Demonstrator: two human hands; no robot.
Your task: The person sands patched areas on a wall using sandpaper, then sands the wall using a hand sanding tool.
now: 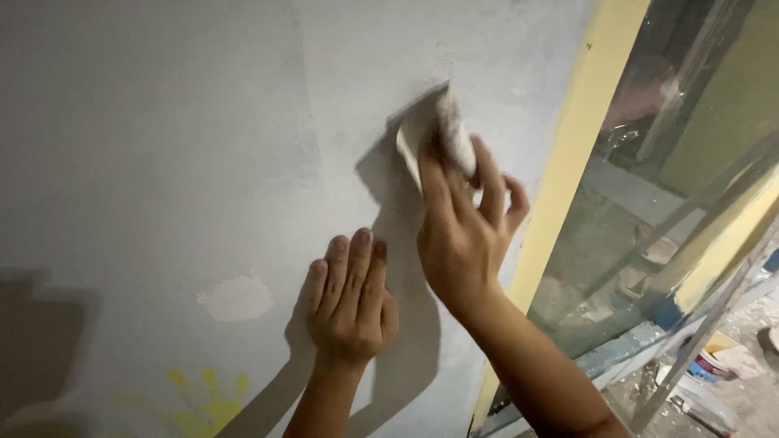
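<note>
Filling most of the view, the wall (162, 122) is pale grey and smooth, with a lighter patch (236, 298) of filler low on the left and a yellow splash (203, 401) of paint near the bottom edge. A yellow frame (580, 138) runs slantwise down its right side, and beyond that sits glass (649, 203) showing dim reflections. Past the glass, low on the right, a small tub (707, 365) with a blue and red label lies among pale debris on the floor.

The right hand (462, 235) is raised against the wall, fingers closed around a folded pad (442, 134) of whitish sanding paper, which it presses flat to the plaster, just left of the frame. The left hand (350, 304) holds nothing; it lies open with fingers together, palm flat on the wall, just below and left of the right one. Both throw dark shadows on the plaster.
</note>
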